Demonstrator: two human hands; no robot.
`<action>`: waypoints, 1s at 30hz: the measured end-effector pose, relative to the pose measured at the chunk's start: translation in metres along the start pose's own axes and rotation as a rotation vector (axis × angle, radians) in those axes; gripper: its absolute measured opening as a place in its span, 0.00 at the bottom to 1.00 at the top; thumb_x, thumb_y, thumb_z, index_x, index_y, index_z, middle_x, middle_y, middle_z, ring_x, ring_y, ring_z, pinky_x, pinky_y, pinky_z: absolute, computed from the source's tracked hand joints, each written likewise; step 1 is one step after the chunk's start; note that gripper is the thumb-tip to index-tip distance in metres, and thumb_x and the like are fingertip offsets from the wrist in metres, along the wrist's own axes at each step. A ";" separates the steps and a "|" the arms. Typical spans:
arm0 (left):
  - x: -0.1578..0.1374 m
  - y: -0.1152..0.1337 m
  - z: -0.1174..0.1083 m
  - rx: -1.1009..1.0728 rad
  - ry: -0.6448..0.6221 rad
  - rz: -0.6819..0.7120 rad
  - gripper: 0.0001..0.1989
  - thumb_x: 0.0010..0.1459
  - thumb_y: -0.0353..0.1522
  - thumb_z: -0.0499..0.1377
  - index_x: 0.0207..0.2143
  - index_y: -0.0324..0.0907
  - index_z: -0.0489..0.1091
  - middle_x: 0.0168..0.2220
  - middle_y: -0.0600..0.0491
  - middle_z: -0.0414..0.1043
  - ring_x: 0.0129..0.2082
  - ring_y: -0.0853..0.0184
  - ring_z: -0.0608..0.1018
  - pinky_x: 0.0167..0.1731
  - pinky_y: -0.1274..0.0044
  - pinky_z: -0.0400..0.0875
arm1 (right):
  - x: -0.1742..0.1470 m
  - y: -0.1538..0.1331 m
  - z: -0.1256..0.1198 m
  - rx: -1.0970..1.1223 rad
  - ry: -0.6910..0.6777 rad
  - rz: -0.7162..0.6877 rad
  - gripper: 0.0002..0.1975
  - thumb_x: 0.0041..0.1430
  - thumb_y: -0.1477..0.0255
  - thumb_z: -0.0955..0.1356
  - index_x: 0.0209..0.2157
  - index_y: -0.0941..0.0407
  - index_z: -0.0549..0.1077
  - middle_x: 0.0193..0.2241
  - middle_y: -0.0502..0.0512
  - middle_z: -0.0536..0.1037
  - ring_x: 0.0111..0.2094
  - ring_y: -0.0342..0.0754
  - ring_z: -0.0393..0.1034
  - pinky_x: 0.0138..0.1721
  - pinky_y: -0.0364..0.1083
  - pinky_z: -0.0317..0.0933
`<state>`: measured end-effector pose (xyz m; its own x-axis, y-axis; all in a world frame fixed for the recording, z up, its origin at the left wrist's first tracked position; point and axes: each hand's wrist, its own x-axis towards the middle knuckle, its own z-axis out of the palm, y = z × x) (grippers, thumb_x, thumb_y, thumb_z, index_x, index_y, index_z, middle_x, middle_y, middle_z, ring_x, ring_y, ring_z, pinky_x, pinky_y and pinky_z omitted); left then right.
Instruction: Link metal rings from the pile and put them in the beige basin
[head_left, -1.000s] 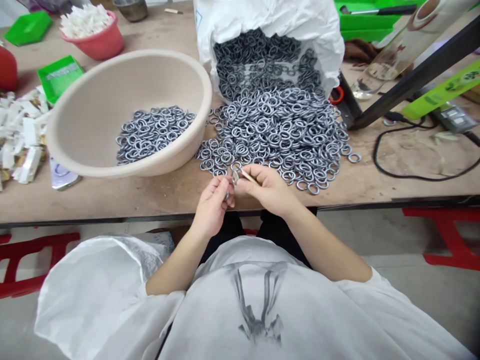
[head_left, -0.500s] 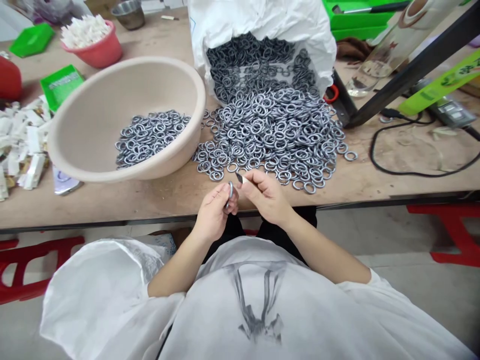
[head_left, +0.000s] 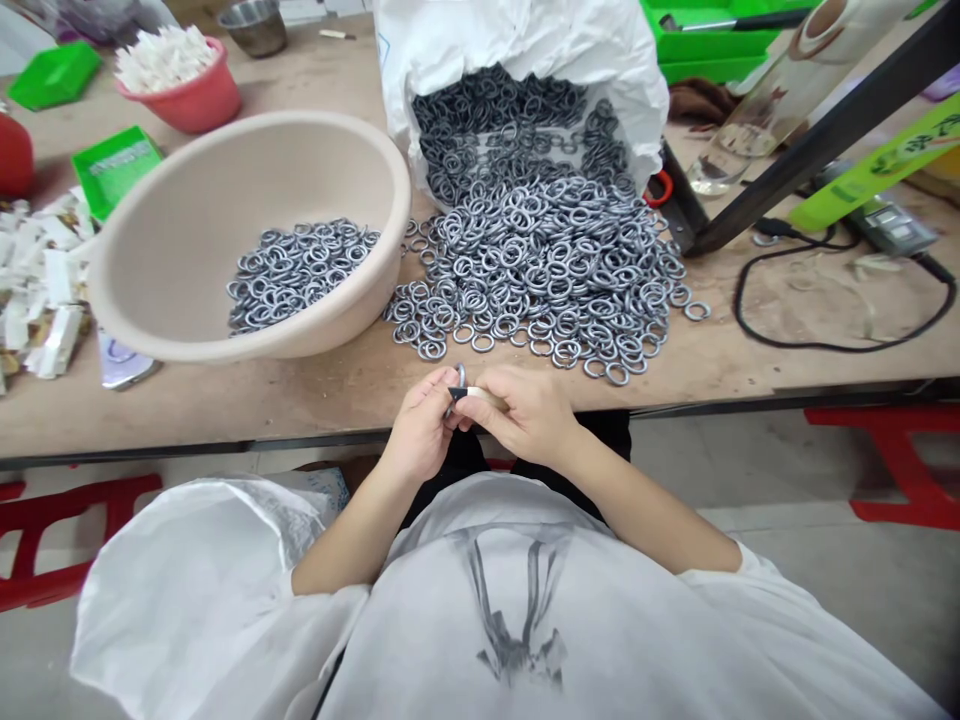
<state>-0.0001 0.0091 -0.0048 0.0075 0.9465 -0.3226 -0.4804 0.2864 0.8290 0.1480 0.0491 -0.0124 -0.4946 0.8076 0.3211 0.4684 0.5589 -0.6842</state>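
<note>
My left hand [head_left: 421,425] pinches one grey metal ring [head_left: 460,374] upright over the table's front edge. My right hand [head_left: 529,415] is closed around a small tool with a pale handle and a dark tip [head_left: 458,394]; its exact kind I cannot make out. The dark tip lies across the ring, by my left fingertips. Just beyond my hands a heap of grey rings [head_left: 555,260] spills out of a white sack [head_left: 517,35]. To the left, a large beige basin [head_left: 172,250] holds more of these rings [head_left: 300,270].
White pieces [head_left: 49,285] lie in a pile at the far left, near a green tray [head_left: 116,170] and a red bowl [head_left: 217,95] of white bits. A dark metal bar [head_left: 810,140] slants up at the right beside a looped black cable [head_left: 739,310]. Red stools [head_left: 892,460] stand below.
My right hand has moved left and turned, bringing the tool's dark tip from above and right of the ring to lie across it. My left hand still holds the ring.
</note>
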 end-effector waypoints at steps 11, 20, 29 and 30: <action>-0.005 -0.005 -0.015 0.059 -0.092 0.036 0.21 0.51 0.46 0.68 0.25 0.39 0.68 0.20 0.58 0.59 0.20 0.75 0.61 0.22 0.81 0.62 | 0.009 -0.003 0.006 0.459 -0.079 0.084 0.17 0.60 0.55 0.69 0.40 0.55 0.70 0.29 0.48 0.75 0.27 0.43 0.67 0.30 0.42 0.59; -0.003 0.004 -0.033 0.023 -0.008 0.063 0.14 0.53 0.40 0.68 0.32 0.37 0.73 0.26 0.54 0.70 0.21 0.76 0.68 0.24 0.81 0.70 | 0.054 0.012 0.010 -0.444 -0.134 0.231 0.10 0.65 0.66 0.66 0.40 0.55 0.76 0.39 0.60 0.81 0.36 0.53 0.74 0.31 0.46 0.53; 0.006 0.008 -0.034 -0.024 0.089 0.071 0.14 0.49 0.38 0.66 0.32 0.36 0.73 0.31 0.52 0.73 0.24 0.72 0.74 0.18 0.81 0.72 | 0.040 0.008 0.005 0.230 0.040 0.252 0.08 0.63 0.65 0.66 0.34 0.55 0.71 0.28 0.50 0.74 0.30 0.45 0.67 0.33 0.45 0.57; 0.006 0.007 -0.030 -0.028 0.088 0.071 0.16 0.49 0.40 0.66 0.33 0.37 0.73 0.31 0.52 0.73 0.24 0.72 0.74 0.15 0.82 0.69 | 0.036 0.005 0.005 0.439 0.037 0.266 0.11 0.63 0.62 0.66 0.33 0.55 0.70 0.26 0.48 0.71 0.27 0.43 0.65 0.31 0.44 0.57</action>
<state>-0.0299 0.0128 -0.0146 -0.1038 0.9471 -0.3038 -0.5009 0.2141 0.8386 0.1292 0.0798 -0.0075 -0.3702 0.9217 0.1159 0.2194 0.2080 -0.9532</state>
